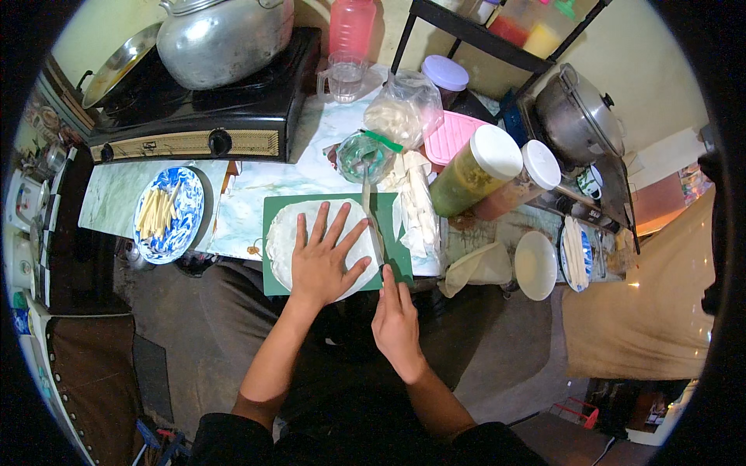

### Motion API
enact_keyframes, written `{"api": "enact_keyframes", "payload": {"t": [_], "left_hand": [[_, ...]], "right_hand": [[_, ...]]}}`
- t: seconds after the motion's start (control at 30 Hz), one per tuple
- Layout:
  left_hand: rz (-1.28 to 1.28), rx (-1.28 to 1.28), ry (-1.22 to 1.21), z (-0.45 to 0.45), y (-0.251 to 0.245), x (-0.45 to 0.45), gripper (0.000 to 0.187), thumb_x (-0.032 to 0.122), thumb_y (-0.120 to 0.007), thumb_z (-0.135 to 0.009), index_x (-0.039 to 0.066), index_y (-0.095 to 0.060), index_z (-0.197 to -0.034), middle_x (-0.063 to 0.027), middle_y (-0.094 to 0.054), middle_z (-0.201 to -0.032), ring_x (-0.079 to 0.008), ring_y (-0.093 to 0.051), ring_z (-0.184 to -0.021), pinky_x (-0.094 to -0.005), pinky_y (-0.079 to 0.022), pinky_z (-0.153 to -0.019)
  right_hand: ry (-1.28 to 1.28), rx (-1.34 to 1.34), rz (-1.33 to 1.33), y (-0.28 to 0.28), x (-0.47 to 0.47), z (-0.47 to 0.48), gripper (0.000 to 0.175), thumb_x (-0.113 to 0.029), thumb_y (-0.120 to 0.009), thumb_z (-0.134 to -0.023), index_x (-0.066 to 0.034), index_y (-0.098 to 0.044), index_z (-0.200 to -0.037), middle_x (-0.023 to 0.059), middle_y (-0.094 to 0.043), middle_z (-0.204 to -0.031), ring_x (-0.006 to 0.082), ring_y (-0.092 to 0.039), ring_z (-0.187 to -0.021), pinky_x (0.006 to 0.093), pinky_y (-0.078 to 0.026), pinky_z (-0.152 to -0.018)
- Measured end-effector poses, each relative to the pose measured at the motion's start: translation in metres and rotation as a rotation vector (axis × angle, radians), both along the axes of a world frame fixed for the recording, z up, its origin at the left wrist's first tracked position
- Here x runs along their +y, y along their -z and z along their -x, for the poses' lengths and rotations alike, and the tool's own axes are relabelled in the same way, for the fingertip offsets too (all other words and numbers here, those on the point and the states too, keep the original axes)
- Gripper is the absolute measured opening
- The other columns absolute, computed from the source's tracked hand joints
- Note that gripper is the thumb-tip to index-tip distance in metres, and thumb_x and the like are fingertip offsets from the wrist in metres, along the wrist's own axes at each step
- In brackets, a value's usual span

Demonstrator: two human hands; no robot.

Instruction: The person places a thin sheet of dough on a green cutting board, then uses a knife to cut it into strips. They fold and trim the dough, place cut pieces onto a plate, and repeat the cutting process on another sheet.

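Note:
My left hand (326,262) lies flat, fingers spread, on a round white stack of thin dough wrappers (280,244). Beneath the stack is a green cutting board (399,262), near the counter's front edge. In my right hand (397,326) is the dark handle of a long knife (375,242). Its blade points away from me and runs along the stack's right side, beside my left fingertips. Whether the edge has gone through the wrappers cannot be seen. White folded strips (417,215) lie right of the blade. Beyond its tip sits a clear plastic bag (364,157) with green inside.
Pale sticks (156,212) rest on a blue-and-white plate (189,230) at left. A gas stove (250,145) bears a large aluminium pot (224,43). Two white-lidded jars (475,172) stand at right, near a shallow bowl (535,265) and a plate of white rolls (574,256).

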State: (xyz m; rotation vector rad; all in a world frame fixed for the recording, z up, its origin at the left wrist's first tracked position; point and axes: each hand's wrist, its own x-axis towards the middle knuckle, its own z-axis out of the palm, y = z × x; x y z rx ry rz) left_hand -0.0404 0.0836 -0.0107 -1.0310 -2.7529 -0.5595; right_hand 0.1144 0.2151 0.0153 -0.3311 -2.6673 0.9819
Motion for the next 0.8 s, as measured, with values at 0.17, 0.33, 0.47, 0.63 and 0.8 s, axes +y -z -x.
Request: {"api": "enact_keyframes", "payload": {"t": [0.17,0.33,0.47,0.63,0.8], "left_hand": [[0.009,0.002,-0.003,0.000,-0.001,0.000,0.071,0.065,-0.060,-0.107,0.034,-0.057,-0.171,-0.0074,-0.041,-0.184,-0.0398,-0.027,-0.173,-0.0703,-0.011,-0.139],[0.014,0.007,-0.004,-0.001,-0.001,0.000,0.072,0.065,-0.060,-0.107,0.034,-0.056,-0.171,-0.0076,-0.040,-0.185,-0.0401,-0.027,-0.173,-0.0706,-0.011,-0.139],[0.009,-0.002,-0.001,-0.001,-0.002,-0.001,0.072,0.065,-0.061,-0.106,0.034,-0.056,-0.171,-0.0077,-0.039,-0.185,-0.0397,-0.026,-0.174,-0.0711,-0.011,-0.138],[0.014,0.007,0.004,-0.001,-0.002,-0.001,0.072,0.064,-0.061,-0.107,0.033,-0.056,-0.171,-0.0083,-0.040,-0.185,-0.0402,-0.026,-0.173,-0.0715,-0.012,-0.138],[0.011,0.006,0.002,-0.001,-0.002,-0.001,0.072,0.064,-0.062,-0.106,0.033,-0.056,-0.171,-0.0086,-0.040,-0.185,-0.0406,-0.027,-0.173,-0.0715,-0.012,-0.138]], "right_hand": [[0.006,-0.075,0.035,0.002,0.000,0.000,0.052,0.004,-0.058,-0.111,0.0108,-0.050,-0.162,0.0363,-0.065,-0.124,0.0560,-0.071,-0.106,0.0543,-0.061,-0.087],[0.008,-0.047,0.045,0.004,0.001,-0.008,0.053,0.004,-0.059,-0.111,0.0105,-0.049,-0.163,0.0369,-0.066,-0.129,0.0558,-0.072,-0.110,0.0529,-0.061,-0.091],[-0.005,-0.058,0.035,0.003,0.002,-0.007,0.055,0.004,-0.059,-0.111,0.0100,-0.048,-0.165,0.0370,-0.066,-0.130,0.0555,-0.072,-0.111,0.0526,-0.062,-0.092],[0.017,-0.068,0.007,0.005,-0.003,0.002,0.057,0.004,-0.061,-0.109,0.0091,-0.050,-0.164,0.0358,-0.066,-0.124,0.0531,-0.073,-0.104,0.0533,-0.062,-0.084],[0.079,0.043,-0.141,0.009,0.000,0.013,0.056,0.001,-0.066,-0.107,0.0047,-0.057,-0.162,0.0266,-0.068,-0.099,0.0470,-0.074,-0.078,0.0513,-0.061,-0.066]]}}
